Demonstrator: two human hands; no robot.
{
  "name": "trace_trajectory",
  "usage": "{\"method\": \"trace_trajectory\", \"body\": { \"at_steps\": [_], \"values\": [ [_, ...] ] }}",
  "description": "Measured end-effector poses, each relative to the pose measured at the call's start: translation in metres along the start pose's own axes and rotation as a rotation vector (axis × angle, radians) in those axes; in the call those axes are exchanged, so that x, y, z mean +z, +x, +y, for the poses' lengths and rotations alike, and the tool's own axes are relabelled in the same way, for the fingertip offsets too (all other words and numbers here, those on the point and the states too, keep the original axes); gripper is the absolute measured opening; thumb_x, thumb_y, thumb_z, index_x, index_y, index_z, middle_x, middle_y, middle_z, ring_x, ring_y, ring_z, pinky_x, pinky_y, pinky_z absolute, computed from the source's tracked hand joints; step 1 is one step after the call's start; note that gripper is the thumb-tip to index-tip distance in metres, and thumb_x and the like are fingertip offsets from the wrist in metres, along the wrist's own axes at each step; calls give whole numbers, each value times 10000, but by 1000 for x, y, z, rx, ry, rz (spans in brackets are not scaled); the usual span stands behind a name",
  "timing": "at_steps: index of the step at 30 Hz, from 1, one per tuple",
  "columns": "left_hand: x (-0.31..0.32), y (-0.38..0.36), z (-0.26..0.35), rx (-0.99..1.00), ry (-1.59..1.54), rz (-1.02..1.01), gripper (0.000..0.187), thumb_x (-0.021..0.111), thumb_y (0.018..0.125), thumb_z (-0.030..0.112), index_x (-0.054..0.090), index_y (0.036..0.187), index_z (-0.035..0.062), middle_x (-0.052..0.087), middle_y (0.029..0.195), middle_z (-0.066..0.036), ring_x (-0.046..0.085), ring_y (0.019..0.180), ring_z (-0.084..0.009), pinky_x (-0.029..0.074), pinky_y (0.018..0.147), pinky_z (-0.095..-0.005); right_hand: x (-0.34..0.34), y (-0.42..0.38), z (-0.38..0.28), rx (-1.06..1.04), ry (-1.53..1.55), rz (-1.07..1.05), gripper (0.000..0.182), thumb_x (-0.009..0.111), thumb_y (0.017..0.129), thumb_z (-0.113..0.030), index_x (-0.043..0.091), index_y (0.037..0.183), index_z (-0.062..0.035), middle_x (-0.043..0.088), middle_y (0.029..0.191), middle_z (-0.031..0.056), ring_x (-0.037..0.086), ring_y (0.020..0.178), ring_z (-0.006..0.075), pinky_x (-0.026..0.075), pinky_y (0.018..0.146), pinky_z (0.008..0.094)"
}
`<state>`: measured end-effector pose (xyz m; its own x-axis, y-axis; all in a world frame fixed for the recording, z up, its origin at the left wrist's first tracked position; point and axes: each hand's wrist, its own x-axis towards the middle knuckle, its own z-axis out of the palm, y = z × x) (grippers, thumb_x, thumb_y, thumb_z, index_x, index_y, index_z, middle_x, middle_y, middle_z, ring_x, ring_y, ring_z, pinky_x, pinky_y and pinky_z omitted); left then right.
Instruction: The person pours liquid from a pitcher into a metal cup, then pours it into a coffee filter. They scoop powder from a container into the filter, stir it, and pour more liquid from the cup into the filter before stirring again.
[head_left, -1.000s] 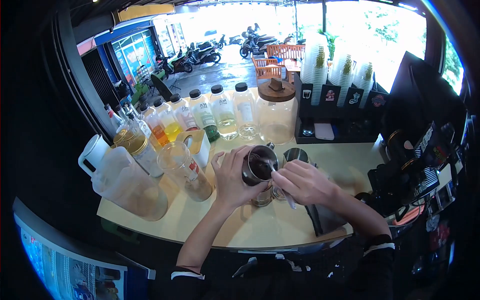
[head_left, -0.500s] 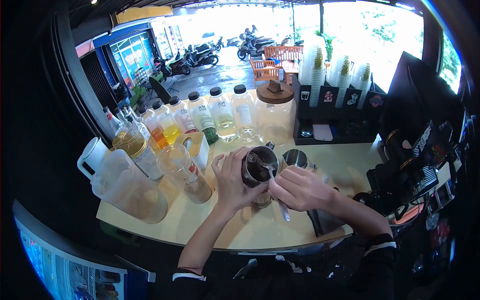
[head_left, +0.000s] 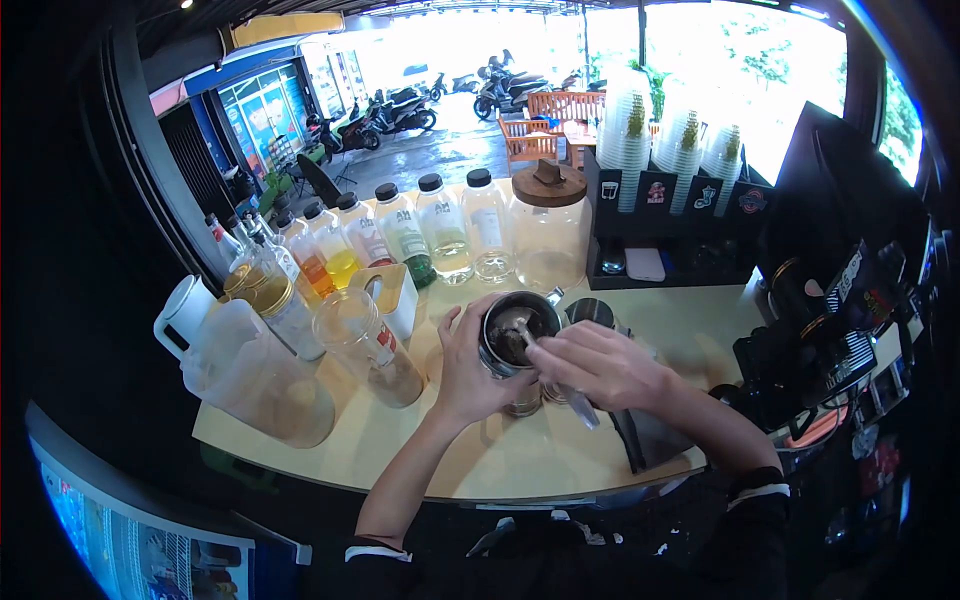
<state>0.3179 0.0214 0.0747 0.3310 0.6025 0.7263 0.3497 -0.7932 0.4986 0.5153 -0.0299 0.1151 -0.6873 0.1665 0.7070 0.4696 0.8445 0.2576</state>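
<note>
The round silver metal cup [head_left: 503, 332] had just turned a little above the pale-yellow desk [head_left: 480, 462], and the slim silver spoon [head_left: 583, 407] had shifted inside it; stirring seemed under way. The left hand [head_left: 466, 368] had its grip around the cup; the right hand [head_left: 595, 365] pinched the spoon. A clear glass [head_left: 525, 403] stood below, contact hard to tell; a second metal cup [head_left: 588, 308] crowded the right hand.
</note>
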Motion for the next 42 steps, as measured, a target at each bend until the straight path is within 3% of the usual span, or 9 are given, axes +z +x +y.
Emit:
{"method": "trace_trajectory", "body": {
  "at_steps": [4, 14, 25, 28, 35, 38, 40, 41, 42],
  "values": [
    [-2, -1, -7, -18, -57, -45, 859, 829, 567, 320, 413, 1283, 97, 571, 1190, -78, 531, 1143, -247, 166, 1074, -507, -9, -1, -4, 45, 183, -99, 461, 659, 747, -107, 523, 1160, 45, 584, 993, 117, 589, 886, 237, 487, 744, 362],
    [0, -3, -13, -98, -201, -119, 846, 834, 576, 311, 416, 1281, 103, 585, 1171, -74, 530, 1148, -251, 177, 1085, -492, -5, -4, 2, 196, 308, -2, 359, 647, 803, -74, 547, 1135, 18, 603, 912, 116, 599, 829, 277, 493, 703, 381],
    [5, -7, -32, -203, -368, -188, 806, 865, 555, 266, 483, 1236, 65, 595, 1129, -107, 580, 1070, -246, 439, 960, -370, -1, -7, -3, 398, 299, -43, 388, 671, 776, -40, 560, 1148, -49, 605, 882, 92, 596, 814, 263, 490, 685, 373],
    [1, -6, -35, -154, -337, -341, 837, 869, 614, 185, 406, 1298, 44, 523, 1243, -102, 512, 1174, -195, 396, 1022, -352, 1, -4, -6, 421, 272, -22, 345, 666, 775, -24, 580, 1107, -58, 610, 854, 86, 602, 783, 261, 491, 668, 371],
    [-8, -4, -33, -180, -374, -399, 915, 856, 626, 241, 352, 1368, 60, 518, 1258, -120, 472, 1223, -208, 350, 1056, -373, 5, 8, -15, 519, 243, 43, 251, 658, 764, -10, 613, 1009, -34, 626, 834, 105, 620, 758, 289, 505, 672, 378],
    [-17, 1, -26, 35, -283, -194, 816, 820, 670, 236, 406, 1354, 73, 532, 1224, -115, 471, 1214, -236, 338, 1049, -389, 7, 11, -17, 511, 202, 29, 235, 652, 770, -19, 612, 1001, -29, 629, 850, 112, 618, 772, 299, 505, 688, 384],
    [-29, 9, -12, 217, 9, -178, 596, 772, 721, 205, 536, 1256, 89, 548, 1162, -97, 491, 1154, -261, 353, 1002, -392, 7, 15, -20, 497, 182, 16, 232, 650, 773, -23, 610, 1002, -26, 629, 857, 115, 618, 778, 304, 504, 695, 386],
    [-33, 12, 1, 275, 46, -153, 364, 724, 759, 135, 637, 1110, 98, 570, 1059, -81, 523, 1046, -272, 378, 933, -390, 7, 18, -21, 481, 157, 7, 223, 663, 778, -15, 622, 997, -25, 630, 839, 117, 612, 755, 282, 500, 672, 365],
    [-34, 15, -1, 280, 45, -151, 364, 724, 759, 135, 637, 1110, 98, 570, 1059, -81, 523, 1046, -272, 378, 933, -390, 7, 20, -22, 466, 131, -2, 214, 676, 782, -6, 634, 992, -23, 631, 822, 119, 607, 732, 260, 496, 649, 344]
  ]
}}
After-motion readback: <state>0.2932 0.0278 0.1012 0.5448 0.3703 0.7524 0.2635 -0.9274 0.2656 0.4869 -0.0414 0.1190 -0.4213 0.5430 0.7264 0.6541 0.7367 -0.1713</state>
